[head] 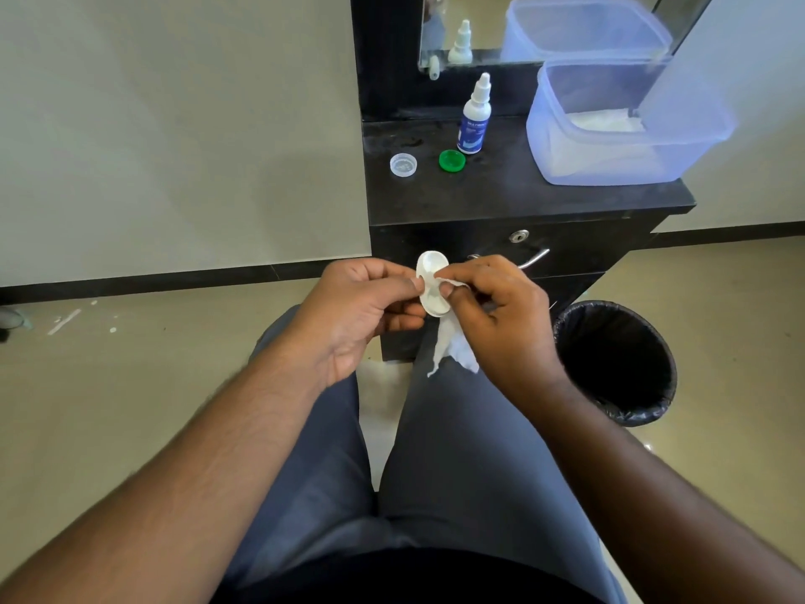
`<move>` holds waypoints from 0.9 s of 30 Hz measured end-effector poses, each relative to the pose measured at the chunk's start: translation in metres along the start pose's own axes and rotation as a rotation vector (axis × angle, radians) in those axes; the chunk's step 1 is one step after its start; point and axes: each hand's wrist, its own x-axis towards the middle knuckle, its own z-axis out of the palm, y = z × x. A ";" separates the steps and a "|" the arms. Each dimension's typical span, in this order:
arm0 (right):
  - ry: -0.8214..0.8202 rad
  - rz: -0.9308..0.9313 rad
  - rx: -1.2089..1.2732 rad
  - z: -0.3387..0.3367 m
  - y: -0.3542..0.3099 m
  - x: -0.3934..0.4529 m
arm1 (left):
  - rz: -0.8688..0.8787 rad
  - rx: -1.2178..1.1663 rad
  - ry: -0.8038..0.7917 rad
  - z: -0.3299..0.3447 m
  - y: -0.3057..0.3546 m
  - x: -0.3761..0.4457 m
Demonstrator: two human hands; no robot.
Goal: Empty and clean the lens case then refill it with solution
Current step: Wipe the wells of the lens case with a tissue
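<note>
**Lens case wiped over the lap**

A dark cabinet (501,198) fills the 12 to 1 o'clock area. On its top, at 1 o'clock, sits a translucent blue tub (610,167); a black-lined bin (618,364) stands on the floor at 3 o'clock. Nearer centre, the left hand (361,311) pinches the white lens case (429,272), upright, while the right hand (501,316) grips a white tissue (453,346) against it. At 12 o'clock stand a solution bottle (475,119), a green cap (451,160) and a clear cap (403,164).
</note>
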 end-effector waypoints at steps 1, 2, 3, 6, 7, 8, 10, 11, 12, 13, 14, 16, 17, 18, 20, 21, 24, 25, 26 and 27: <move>-0.002 0.019 0.011 0.000 -0.002 0.000 | -0.015 -0.007 -0.013 -0.001 0.002 0.000; -0.003 0.040 0.028 -0.001 -0.004 0.001 | -0.025 -0.010 -0.021 -0.001 0.003 -0.001; -0.005 0.068 0.051 -0.001 -0.006 0.001 | -0.030 -0.013 -0.021 -0.002 0.004 -0.001; -0.036 0.179 0.068 -0.003 -0.010 0.004 | -0.026 -0.026 0.022 -0.001 0.001 -0.001; -0.056 0.201 0.048 -0.003 -0.011 0.004 | -0.022 -0.027 0.039 -0.001 -0.001 -0.001; -0.074 0.211 0.021 -0.002 -0.011 0.005 | -0.019 -0.024 0.054 -0.001 -0.003 -0.001; -0.094 0.220 -0.036 0.000 -0.013 0.006 | -0.012 -0.017 0.076 0.000 -0.007 -0.001; -0.100 0.227 -0.063 0.001 -0.014 0.006 | -0.005 -0.013 0.087 0.000 -0.008 0.000; -0.106 0.235 -0.087 0.001 -0.015 0.006 | 0.004 -0.007 0.101 0.000 -0.009 0.000; -0.108 0.245 -0.104 0.002 -0.015 0.006 | 0.015 -0.002 0.116 0.000 -0.010 0.000; -0.103 0.255 -0.108 0.002 -0.017 0.007 | 0.023 0.002 0.129 0.000 -0.010 0.000; -0.083 0.269 -0.082 0.003 -0.019 0.008 | 0.031 0.004 0.141 0.001 -0.011 0.000; -0.076 0.267 -0.070 0.004 -0.020 0.008 | 0.030 0.003 0.141 0.001 -0.011 0.000; -0.076 0.259 -0.064 0.004 -0.020 0.009 | 0.026 -0.003 0.139 0.001 -0.011 0.000; -0.094 0.239 -0.059 0.005 -0.020 0.011 | 0.018 -0.025 0.132 -0.001 -0.009 0.000; -0.106 0.229 -0.059 0.004 -0.020 0.012 | 0.017 -0.034 0.125 -0.003 -0.008 0.001; -0.142 0.190 -0.078 0.004 -0.019 0.013 | 0.001 -0.039 0.080 -0.006 -0.005 0.001; -0.149 0.176 -0.087 0.004 -0.019 0.014 | -0.010 -0.041 0.066 -0.006 -0.005 0.002; -0.155 0.164 -0.095 0.004 -0.019 0.014 | -0.022 -0.043 0.055 -0.006 -0.004 0.002; -0.161 0.152 -0.102 0.004 -0.018 0.014 | -0.032 -0.044 0.047 -0.006 -0.004 0.002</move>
